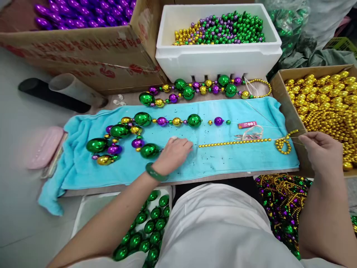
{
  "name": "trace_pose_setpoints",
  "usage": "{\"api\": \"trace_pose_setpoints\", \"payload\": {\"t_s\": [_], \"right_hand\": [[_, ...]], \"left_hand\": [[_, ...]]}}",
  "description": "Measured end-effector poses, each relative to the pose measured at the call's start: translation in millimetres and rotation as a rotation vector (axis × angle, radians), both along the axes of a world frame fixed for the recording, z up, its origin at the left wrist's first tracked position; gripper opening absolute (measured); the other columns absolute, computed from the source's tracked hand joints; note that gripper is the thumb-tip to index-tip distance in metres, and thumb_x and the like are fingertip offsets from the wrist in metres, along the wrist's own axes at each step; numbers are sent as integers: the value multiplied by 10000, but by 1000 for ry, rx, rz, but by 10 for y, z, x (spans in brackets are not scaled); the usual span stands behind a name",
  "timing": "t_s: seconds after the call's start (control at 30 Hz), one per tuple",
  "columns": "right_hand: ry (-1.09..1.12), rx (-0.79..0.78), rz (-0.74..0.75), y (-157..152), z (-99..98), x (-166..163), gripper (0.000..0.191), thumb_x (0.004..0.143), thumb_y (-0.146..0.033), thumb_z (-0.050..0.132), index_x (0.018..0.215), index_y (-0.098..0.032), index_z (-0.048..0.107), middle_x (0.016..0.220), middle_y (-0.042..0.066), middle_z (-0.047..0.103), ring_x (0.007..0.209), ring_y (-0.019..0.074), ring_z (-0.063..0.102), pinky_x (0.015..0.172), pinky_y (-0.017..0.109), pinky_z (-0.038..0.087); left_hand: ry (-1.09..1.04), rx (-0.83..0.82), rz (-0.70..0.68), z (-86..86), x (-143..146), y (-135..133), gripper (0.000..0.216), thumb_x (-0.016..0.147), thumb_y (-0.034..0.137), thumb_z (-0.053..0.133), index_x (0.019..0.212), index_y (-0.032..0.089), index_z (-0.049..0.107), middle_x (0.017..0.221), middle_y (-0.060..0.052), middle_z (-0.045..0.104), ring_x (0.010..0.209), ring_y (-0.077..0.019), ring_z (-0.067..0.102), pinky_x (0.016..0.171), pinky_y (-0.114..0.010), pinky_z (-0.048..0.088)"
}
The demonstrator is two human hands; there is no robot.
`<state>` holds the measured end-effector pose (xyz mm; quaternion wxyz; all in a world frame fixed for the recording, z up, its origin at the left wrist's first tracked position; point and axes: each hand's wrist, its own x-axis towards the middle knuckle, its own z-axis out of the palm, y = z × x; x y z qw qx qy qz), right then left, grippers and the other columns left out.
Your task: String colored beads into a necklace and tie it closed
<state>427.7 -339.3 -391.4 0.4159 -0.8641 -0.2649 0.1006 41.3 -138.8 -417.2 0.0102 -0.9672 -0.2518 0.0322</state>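
My left hand [175,153] rests on the blue towel [173,173], fingers bent and close together; what they hold, if anything, is hidden. Just left of it lies a string of large green, purple and gold beads [119,131]. A straight row of small gold beads [234,143] begins right of its fingertips. My right hand [323,152], at the towel's right end, pinches a thin clear thread [294,136]. Beside that hand is a small looped gold bead strand [282,146]. Loose on the towel are a purple bead [218,121] and smaller beads.
Behind the towel lies a finished-looking bead necklace [188,92]. A white foam box [217,59] of small beads and a cardboard box [83,59] of purple beads stand beyond. Gold beads fill the right box [290,111]. Small pliers [245,137] lie near a pink packet [247,124].
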Motion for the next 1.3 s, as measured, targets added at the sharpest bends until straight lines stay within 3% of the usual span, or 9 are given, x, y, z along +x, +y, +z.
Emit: {"api": "trace_pose_setpoints", "payload": {"t_s": [0.17, 0.23, 0.33, 0.53, 0.67, 0.77, 0.9, 1.13, 1.3], "right_hand": [[106, -51, 267, 122, -80, -216, 218, 699, -389, 665, 743, -176, 667, 547, -24, 490, 521, 111, 415, 511, 257, 319], [105, -72, 403, 199, -59, -368, 208, 731, -379, 646, 738, -172, 667, 505, -46, 415, 498, 98, 361, 507, 257, 288], [91, -56, 517, 268, 47, -550, 193, 777, -358, 623, 768, -173, 676, 495, -57, 355, 506, 93, 326, 518, 257, 272], [124, 49, 651, 284, 324, -717, 171, 820, -340, 617, 793, -180, 672, 578, -32, 468, 542, 92, 360, 534, 257, 291], [100, 151, 579, 292, 327, -693, 150, 814, -320, 624, 770, -180, 656, 572, -38, 446, 535, 88, 354, 525, 252, 282], [85, 207, 400, 269, 249, -608, 138, 791, -307, 634, 741, -179, 639, 539, -52, 385, 513, 83, 321, 505, 247, 256], [72, 269, 219, 243, 157, -487, 127, 754, -302, 639, 723, -180, 623, 529, -60, 366, 493, 78, 298, 484, 239, 232], [62, 430, -54, 225, -3, -205, 139, 653, -261, 670, 711, -143, 625, 550, -36, 486, 489, 74, 377, 498, 240, 275], [91, 275, -66, 174, -160, -150, 155, 626, -285, 674, 687, -151, 626, 528, -31, 465, 485, 88, 361, 490, 262, 272]], "left_hand": [[224, 21, 125, 267, -230, 52, 176, 903, 254, 455, 909, 168, 608, 884, -75, 619, 857, -244, 565, 789, -389, 375], [258, 27, 173, 317, -129, 21, 183, 879, 270, 494, 935, 152, 622, 920, -97, 628, 889, -275, 568, 766, -398, 396], [-7, -96, 125, 342, 266, -112, 289, 920, 300, 440, 1079, 137, 618, 1031, -114, 643, 982, -271, 571, 845, -417, 435], [-689, -794, -87, 264, 1356, -499, 328, 928, 291, 446, 1195, 168, 590, 1219, -101, 624, 1161, -198, 542, 1014, -374, 422], [-659, -1320, -40, 195, 1651, -565, 246, 897, 291, 479, 952, 130, 657, 860, -68, 686, 829, -141, 627, 798, -291, 510], [-499, -1470, 87, 167, 1571, -492, 221, 847, 312, 543, 867, 117, 646, 700, -21, 616, 625, -95, 562, 626, -232, 484], [-320, -1440, 124, 230, 1314, -362, 323, 829, 411, 561, 994, 146, 642, 745, -9, 615, 593, -88, 525, 553, -213, 434], [-62, -907, 192, 487, 708, -137, 348, 850, 460, 492, 930, 183, 686, 715, -3, 626, 620, -116, 501, 553, -214, 356], [-9, -859, 371, 491, 130, 50, 442, 817, 543, 484, 961, 200, 723, 787, -25, 682, 653, -144, 545, 572, -228, 394]]}}
